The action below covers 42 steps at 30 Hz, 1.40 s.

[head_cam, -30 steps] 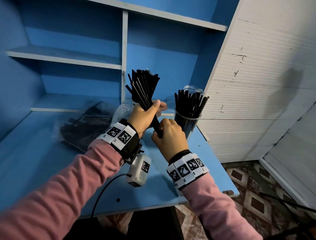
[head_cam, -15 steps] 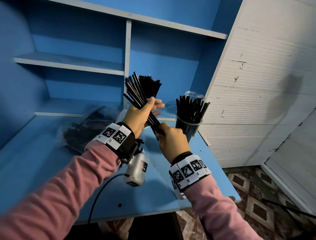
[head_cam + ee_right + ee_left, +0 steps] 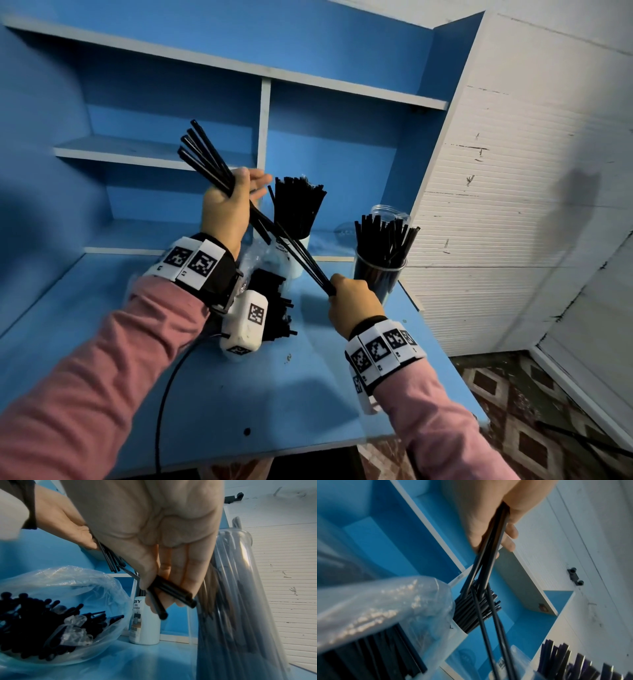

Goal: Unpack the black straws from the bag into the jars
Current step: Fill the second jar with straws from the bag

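While left hand (image 3: 226, 209) grips upper straws (image 3: 219, 171), right hand (image 3: 352, 303) pinches lower ends above table (image 3: 291, 394), beside clear jar (image 3: 378, 277); light, stiff, slippery, prone to splaying: hold bundle mid-length.

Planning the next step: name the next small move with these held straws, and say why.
Probably the left hand lets go and the right hand drops the held straws into the clear jar: both hands grip them, and that jar stands beside the right hand.
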{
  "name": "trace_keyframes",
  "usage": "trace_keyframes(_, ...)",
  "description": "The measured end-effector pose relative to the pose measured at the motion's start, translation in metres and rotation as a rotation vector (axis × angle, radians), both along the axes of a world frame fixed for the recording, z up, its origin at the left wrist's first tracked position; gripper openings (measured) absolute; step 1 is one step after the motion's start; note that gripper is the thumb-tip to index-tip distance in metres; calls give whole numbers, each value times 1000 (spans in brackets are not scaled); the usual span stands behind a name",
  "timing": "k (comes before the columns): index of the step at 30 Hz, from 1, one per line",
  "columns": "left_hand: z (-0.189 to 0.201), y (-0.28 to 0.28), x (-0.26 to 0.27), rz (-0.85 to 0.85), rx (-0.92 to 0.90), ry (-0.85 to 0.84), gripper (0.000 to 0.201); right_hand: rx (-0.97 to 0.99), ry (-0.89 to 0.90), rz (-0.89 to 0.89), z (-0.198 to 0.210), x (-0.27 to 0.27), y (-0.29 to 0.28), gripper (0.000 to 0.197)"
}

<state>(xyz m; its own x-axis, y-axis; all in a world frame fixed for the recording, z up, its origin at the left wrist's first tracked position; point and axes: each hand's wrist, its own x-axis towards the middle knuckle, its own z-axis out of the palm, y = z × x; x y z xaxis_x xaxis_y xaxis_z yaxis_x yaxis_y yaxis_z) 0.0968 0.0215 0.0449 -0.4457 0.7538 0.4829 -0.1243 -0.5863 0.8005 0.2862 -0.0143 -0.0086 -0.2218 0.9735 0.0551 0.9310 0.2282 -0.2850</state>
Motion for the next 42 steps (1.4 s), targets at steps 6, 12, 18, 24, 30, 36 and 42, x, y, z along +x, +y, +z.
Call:
trace_keyframes(6,-5,-9,16,92,65,468,30,45,25,17,28,-5,-2,16)
trace_keyframes(12,-18,-12,29,-52,16,960,32,180,91,61,71,-1,0,8)
trace_keyframes(18,-25,1,36,-72,104,1202,45,251,44,59,100,11,-3,13)
trace_keyframes(24,-30,-7,51,-150,44,1160,17,344,167,122,117,24,-2,28)
trace_keyframes(30,-35,-14,66,-253,-60,1005,10,439,232,164,122,29,-1,10)
trace_keyframes(36,-33,-20,84,-291,-48,753,33,621,504,194,120,29,-2,8)
trace_keyframes(42,-40,-23,105,-328,-100,559,9,612,635,193,113,22,-6,41)
